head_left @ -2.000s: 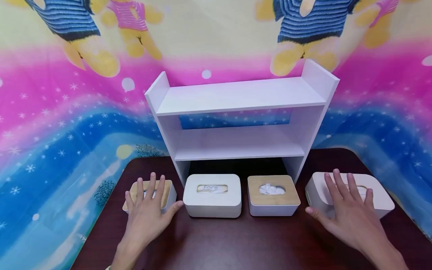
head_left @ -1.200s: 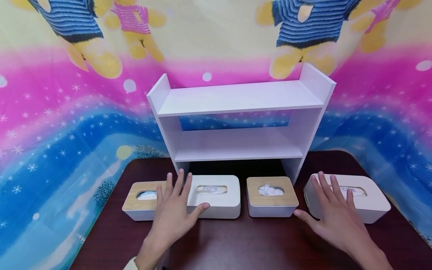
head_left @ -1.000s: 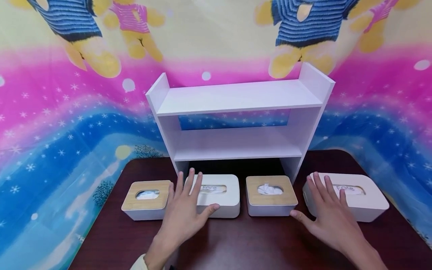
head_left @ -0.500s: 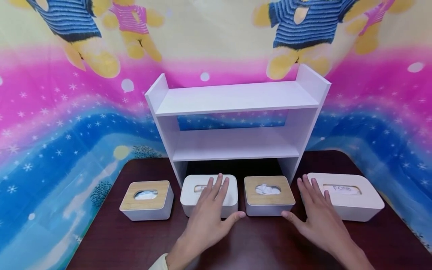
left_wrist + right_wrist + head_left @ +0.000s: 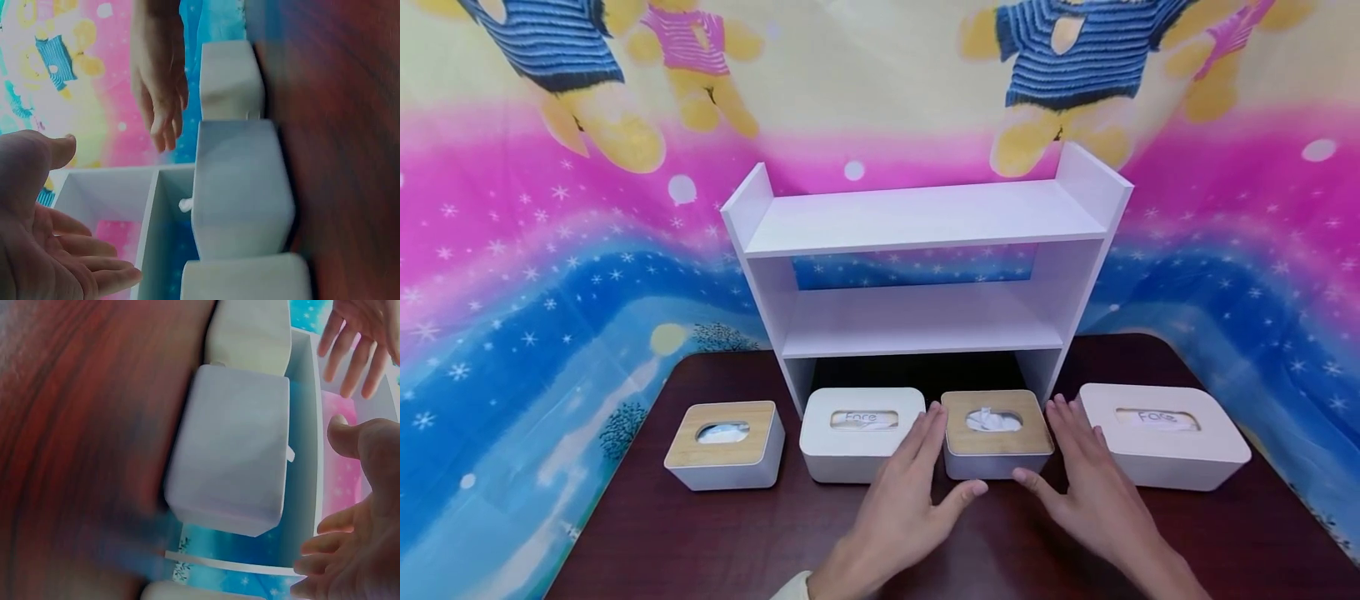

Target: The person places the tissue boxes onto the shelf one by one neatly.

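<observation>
A tissue box with a bamboo lid [image 5: 958,425] and white tissue in its oval slot stands between my two hands. My left hand [image 5: 906,504] is held at its left side, fingers straight and thumb spread, overlapping the corner of a white tissue box [image 5: 827,446]. On the other side my right hand [image 5: 1093,492] reaches forward with straight fingers, between the bamboo-lidded box and a white tissue box [image 5: 1180,433] at the right. In both wrist views, the left hand [image 5: 56,250] and right hand [image 5: 356,531] hold nothing and hover above the level of the box tops.
Behind the row stands a white two-tier shelf [image 5: 925,321] on the dark wooden table [image 5: 647,533]. Another bamboo-lidded tissue box [image 5: 726,450] sits at the far left. A printed cloth backdrop [image 5: 865,92] hangs behind and at both sides.
My left hand has moved right, from over the far-left box past the white one to the bamboo-lidded box. My right hand has moved left, off the right white box. The boxes stay in place.
</observation>
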The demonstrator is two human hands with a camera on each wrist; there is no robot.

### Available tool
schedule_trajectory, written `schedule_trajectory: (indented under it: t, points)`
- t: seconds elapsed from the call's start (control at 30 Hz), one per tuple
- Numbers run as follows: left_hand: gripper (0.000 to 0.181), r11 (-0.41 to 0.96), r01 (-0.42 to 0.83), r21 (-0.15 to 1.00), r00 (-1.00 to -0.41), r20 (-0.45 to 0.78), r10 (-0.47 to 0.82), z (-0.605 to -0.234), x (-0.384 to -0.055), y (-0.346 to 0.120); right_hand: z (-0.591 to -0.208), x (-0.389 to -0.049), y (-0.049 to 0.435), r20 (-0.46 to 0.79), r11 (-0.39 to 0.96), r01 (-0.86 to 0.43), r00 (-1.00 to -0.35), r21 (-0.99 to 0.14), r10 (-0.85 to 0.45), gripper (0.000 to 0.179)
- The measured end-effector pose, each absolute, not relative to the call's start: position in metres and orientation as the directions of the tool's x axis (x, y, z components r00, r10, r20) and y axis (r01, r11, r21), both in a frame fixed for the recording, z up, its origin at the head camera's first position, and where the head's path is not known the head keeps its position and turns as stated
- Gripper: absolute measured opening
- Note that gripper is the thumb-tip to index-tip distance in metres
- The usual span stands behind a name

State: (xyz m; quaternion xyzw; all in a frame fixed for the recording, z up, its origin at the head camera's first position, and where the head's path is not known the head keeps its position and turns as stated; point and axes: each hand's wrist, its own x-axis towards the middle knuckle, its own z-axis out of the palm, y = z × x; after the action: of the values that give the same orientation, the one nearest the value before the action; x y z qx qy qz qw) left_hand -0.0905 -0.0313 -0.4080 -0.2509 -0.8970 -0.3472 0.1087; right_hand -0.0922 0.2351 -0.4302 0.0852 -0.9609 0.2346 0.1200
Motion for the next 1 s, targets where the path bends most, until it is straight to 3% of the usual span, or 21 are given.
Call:
schedule_trajectory:
  t: [0.47,1.0]
  points:
    - [0.088,0.519,0.450,0.726,-0.891,0.324,0.319,-0.436,-0.087,-0.009,-0.440,-0.094,0.227,0.188,0.838,-0.166,-0.979,-0.521,-0.077,0.106]
    - [0.076,0.482,0.326,0.813,-0.939,0.222,0.262,-0.462,-0.106,0.003,-0.455,-0.102,0.237,0.215,0.812,-0.167,-0.975,-0.559,-0.052,0.096]
